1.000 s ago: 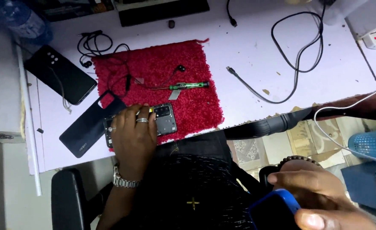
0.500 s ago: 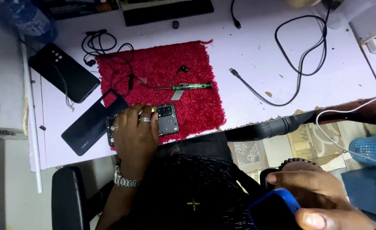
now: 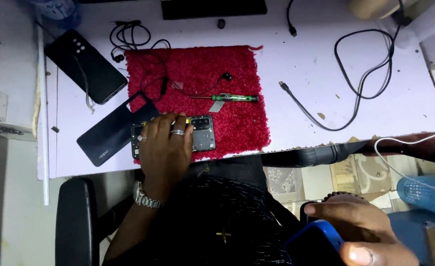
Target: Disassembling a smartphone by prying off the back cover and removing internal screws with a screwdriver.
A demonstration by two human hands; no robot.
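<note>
at the far left of the white desk point(image 3: 296, 59) a black phone point(image 3: 87, 66) lies face down, with black earphones point(image 3: 128, 37) coiled just beside its upper right. below it a dark back cover point(image 3: 106, 135) lies tilted, its upper end overlapping the left edge of the red mat point(image 3: 237, 123). the left hand point(image 3: 164, 148), with rings on two fingers and a metal watch point(image 3: 146, 197) at the wrist, lies flat on an opened phone point(image 3: 200, 135) at the mat's near edge, pressing it down rather than gripping it; only the phone's right end, with the camera block, shows past the fingers. above it on the mat a green screwdriver point(image 3: 232, 98) lies sideways, a small black earbud point(image 3: 226, 76) near it. right of the mat a black cable point(image 3: 355, 79) loops across the desk. at the lower right, off the desk and well apart from the mat, the right hand point(image 3: 365, 231) is closed around a blue-cased phone point(image 3: 316, 244), thumb along its edge. a blue basket point(image 3: 424, 192) stands at the right edge.
</note>
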